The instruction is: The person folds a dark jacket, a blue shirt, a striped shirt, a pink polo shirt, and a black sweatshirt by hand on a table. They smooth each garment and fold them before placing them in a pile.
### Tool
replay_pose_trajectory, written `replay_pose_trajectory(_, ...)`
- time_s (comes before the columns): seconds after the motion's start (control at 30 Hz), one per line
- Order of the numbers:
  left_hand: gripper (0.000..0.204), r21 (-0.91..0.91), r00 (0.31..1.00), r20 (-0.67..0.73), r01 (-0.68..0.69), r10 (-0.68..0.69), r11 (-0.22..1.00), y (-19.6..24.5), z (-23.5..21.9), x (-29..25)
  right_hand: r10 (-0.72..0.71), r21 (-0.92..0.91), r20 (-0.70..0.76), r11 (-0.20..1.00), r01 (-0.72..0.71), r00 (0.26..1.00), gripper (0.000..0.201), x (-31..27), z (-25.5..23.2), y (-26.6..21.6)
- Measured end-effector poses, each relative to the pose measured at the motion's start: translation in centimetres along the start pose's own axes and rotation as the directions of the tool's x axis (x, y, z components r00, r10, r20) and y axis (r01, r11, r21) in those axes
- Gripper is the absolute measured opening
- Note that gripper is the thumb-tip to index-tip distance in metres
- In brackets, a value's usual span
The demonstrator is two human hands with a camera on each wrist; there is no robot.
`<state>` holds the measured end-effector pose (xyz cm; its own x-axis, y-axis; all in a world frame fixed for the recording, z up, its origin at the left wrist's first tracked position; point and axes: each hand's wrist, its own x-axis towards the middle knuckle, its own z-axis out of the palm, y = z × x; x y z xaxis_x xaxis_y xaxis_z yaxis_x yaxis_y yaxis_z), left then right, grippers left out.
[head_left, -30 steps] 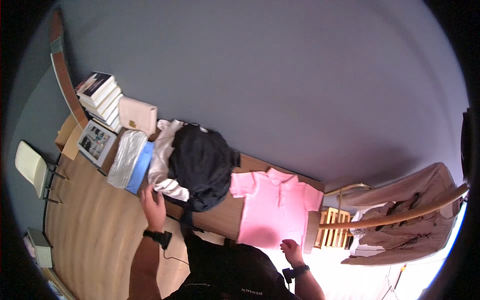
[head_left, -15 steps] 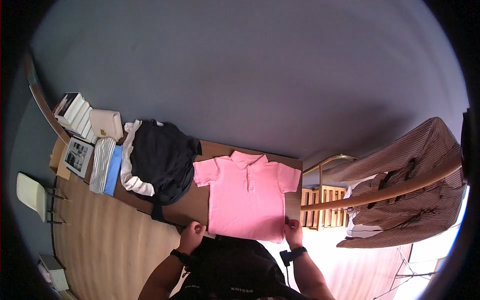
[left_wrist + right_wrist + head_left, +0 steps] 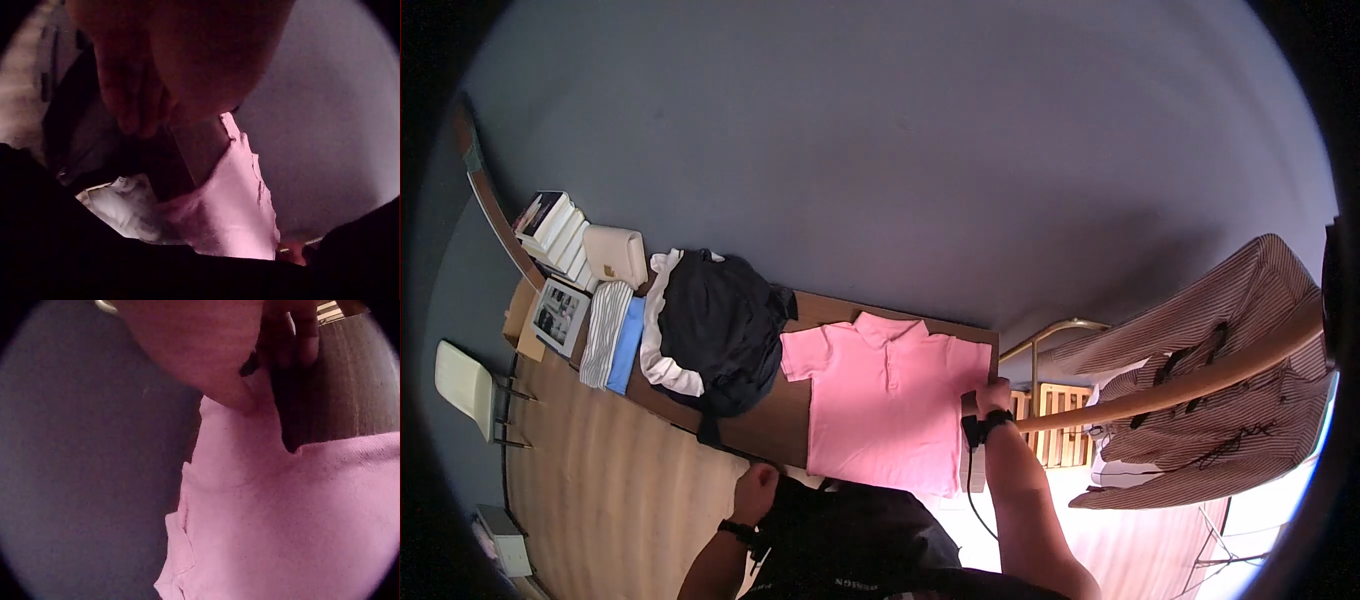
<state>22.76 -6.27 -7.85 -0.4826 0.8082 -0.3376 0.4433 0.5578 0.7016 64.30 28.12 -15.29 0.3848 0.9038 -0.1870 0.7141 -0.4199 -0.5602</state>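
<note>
A pink polo shirt [image 3: 885, 415] lies spread on the brown table, collar toward the wall. At its right sleeve, my right hand [image 3: 994, 396] pinches the cloth; in the right wrist view the thumb of this hand [image 3: 206, 350] lies on the sleeve of the shirt [image 3: 250, 481], fingertips partly hidden. My left hand [image 3: 756, 492] is off the shirt, by the table's front edge, left of the hem. In the left wrist view the fingers of this hand [image 3: 169, 62] hang loosely and hold nothing, with the shirt [image 3: 240, 206] beyond them.
Left of the shirt lie a black garment [image 3: 720, 330], a white one [image 3: 655, 350], and blue [image 3: 627, 345] and striped cloths [image 3: 605, 325]. Farther left stand a beige bag [image 3: 615, 255], books [image 3: 555, 230] and a picture frame [image 3: 558, 315]. A rack with a striped garment [image 3: 1250, 350] stands right.
Both hands were at the shirt's lower corners half a second ago. My right hand has moved up to the sleeve and taken hold of it; my left has moved left and down, away from the hem.
</note>
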Motion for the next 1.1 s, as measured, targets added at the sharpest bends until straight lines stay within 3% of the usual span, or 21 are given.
replay_pose_trajectory(0.07, 0.022, -0.007, 1.0, -0.019, 0.015, -0.016, 1.0, -1.5, -0.7, -1.2, 0.092, 0.045, -0.035, 0.995, -0.09, 0.995, 0.044, 1.0, 0.8, 0.4)
replay_pose_trajectory(0.13, 0.022, -0.013, 0.999, -0.037, 0.032, -0.032, 0.999, -3.1, -1.2, -2.2, 0.1, 0.013, 0.019, 0.995, -0.1, 0.995, 0.046, 0.5, -0.5, -0.7)
replay_pose_trajectory(0.23, 0.022, -0.027, 0.993, -0.042, 0.105, -0.106, 0.994, -4.0, -1.5, -2.9, 0.098, 0.118, 0.138, 0.986, -0.115, 0.986, 0.042, 0.0, -1.1, -1.3)
replay_pose_trajectory(0.3, 0.021, -0.02, 0.988, -0.022, 0.153, -0.154, 0.988, -3.8, -1.9, -3.5, -0.005, 0.429, 0.078, 0.903, -0.029, 0.997, 0.034, -0.5, -0.6, -0.8)
replay_pose_trajectory(0.33, 0.021, -0.02, 0.988, -0.022, 0.153, -0.154, 0.988, -4.3, -1.6, -3.5, -0.004, 0.429, 0.079, 0.903, -0.03, 0.997, 0.034, -1.8, -1.2, -1.8)
replay_pose_trajectory(0.37, 0.021, -0.061, 0.984, -0.037, 0.172, -0.174, 0.983, -5.0, -1.1, -3.5, -0.19, 0.259, -0.098, 0.943, 0.21, 0.977, 0.029, -3.5, -1.7, -2.6)
replay_pose_trajectory(0.4, 0.021, -0.1, 0.98, -0.051, 0.187, -0.193, 0.977, -5.4, -0.8, -3.2, -0.39, 0.046, -0.234, 0.911, 0.411, 0.891, 0.025, -5.6, -2.5, -4.0)
replay_pose_trajectory(0.43, 0.021, -0.095, 0.981, -0.05, 0.183, -0.188, 0.979, -5.6, -0.6, -2.9, -0.384, 0.049, -0.238, 0.913, 0.406, 0.892, 0.025, -6.8, -2.8, -5.0)
replay_pose_trajectory(0.5, 0.02, -0.194, 0.992, -0.021, 0.119, -0.125, 0.974, -5.4, 0.0, -2.3, -0.715, -0.079, -0.165, 0.696, 0.714, 0.679, 0.019, -8.9, -3.3, -6.4)
replay_pose_trajectory(0.53, 0.02, -0.187, 0.993, -0.015, 0.113, -0.118, 0.976, -5.3, 0.3, -1.8, -0.701, -0.107, -0.059, 0.712, 0.694, 0.711, 0.024, -10.4, -3.6, -7.3)
replay_pose_trajectory(0.6, 0.019, -0.125, 0.999, 0.018, 0.044, -0.043, 0.991, -4.8, 0.7, -0.4, -0.755, -0.113, 0.117, 0.635, 0.764, 0.645, 0.023, -11.6, -2.6, -7.4)
replay_pose_trajectory(0.67, 0.019, -0.087, 1.0, 0.022, -0.019, 0.021, 0.996, -3.2, 0.8, 0.7, -0.759, -0.222, 0.131, 0.605, 0.765, 0.638, 0.03, -12.8, -0.3, -5.8)
replay_pose_trajectory(0.7, 0.019, -0.054, 0.997, 0.02, -0.071, 0.072, 0.996, -2.5, 0.9, 1.3, -0.724, -0.232, 0.225, 0.61, 0.758, 0.652, 0.041, -13.1, -0.3, -5.5)
replay_pose_trajectory(0.87, 0.017, -0.081, 0.98, 0.058, -0.185, 0.19, 0.979, 0.9, 1.5, 4.2, -0.711, -0.271, 0.262, 0.594, 0.757, 0.652, 0.055, -14.0, -0.3, -4.3)
replay_pose_trajectory(0.93, 0.016, -0.108, 0.975, 0.08, -0.2, 0.209, 0.974, 2.9, 1.5, 5.0, -0.74, -0.276, 0.302, 0.535, 0.798, 0.601, 0.059, -14.4, -1.8, -5.2)
replay_pose_trajectory(1.07, 0.015, -0.082, 0.964, 0.12, -0.227, 0.236, 0.97, 4.0, 2.2, 6.3, -0.66, -0.372, 0.369, 0.541, 0.754, 0.655, 0.06, -12.7, -1.1, -3.9)
replay_pose_trajectory(1.1, 0.015, -0.089, 0.961, 0.127, -0.235, 0.245, 0.968, 4.2, 2.3, 6.6, -0.606, -0.373, 0.371, 0.597, 0.71, 0.704, 0.06, -12.2, -1.4, -3.8)
